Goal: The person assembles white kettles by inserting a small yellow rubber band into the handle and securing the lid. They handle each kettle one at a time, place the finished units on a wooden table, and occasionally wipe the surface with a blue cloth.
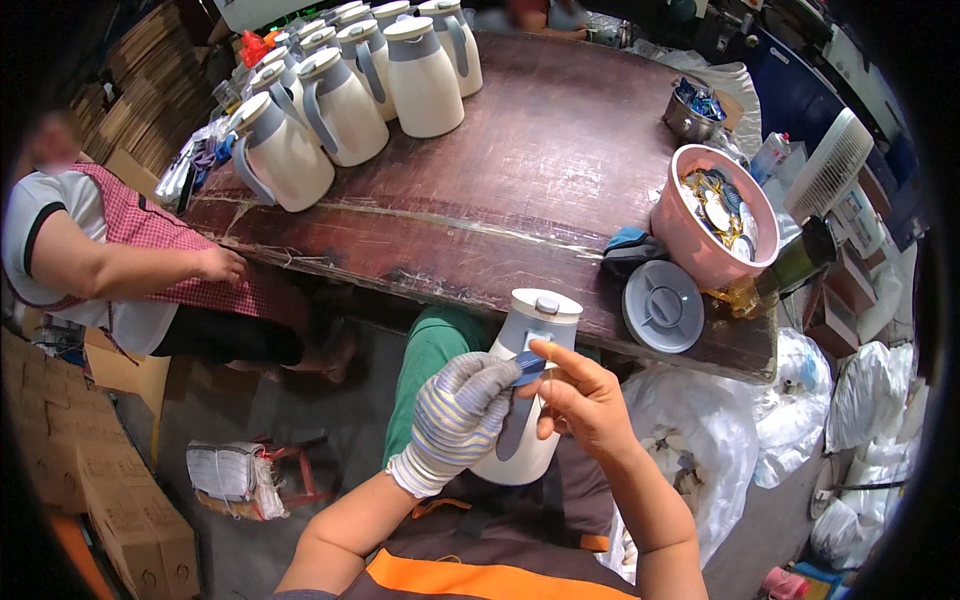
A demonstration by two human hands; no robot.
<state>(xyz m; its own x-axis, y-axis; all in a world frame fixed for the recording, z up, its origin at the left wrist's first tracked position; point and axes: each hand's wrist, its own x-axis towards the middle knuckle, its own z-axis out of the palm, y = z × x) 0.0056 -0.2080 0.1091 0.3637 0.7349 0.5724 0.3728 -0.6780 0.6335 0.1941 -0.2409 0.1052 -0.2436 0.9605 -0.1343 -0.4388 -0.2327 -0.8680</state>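
Note:
A cream vacuum jug [516,466] with a grey collar, grey handle and cream lid stands tilted at my lap, against the table's near edge. My left hand [458,418], in a striped knit glove, is closed at the jug's handle side and pinches a small dark-blue flat piece [530,368]. On the other side of that piece, my bare right hand [584,396] has thumb and index finger bent around its edge. What exactly the blue piece is cannot be made out. My hands hide part of the handle and the jug's middle.
Several similar jugs [428,85] stand at the table's [560,130] far left. A pink bucket [715,210] of round tags with gold cords and a grey round lid [663,307] are at the right. Plastic bags [700,430] lie right; a co-worker [120,250] stands left beside a low stool [300,475].

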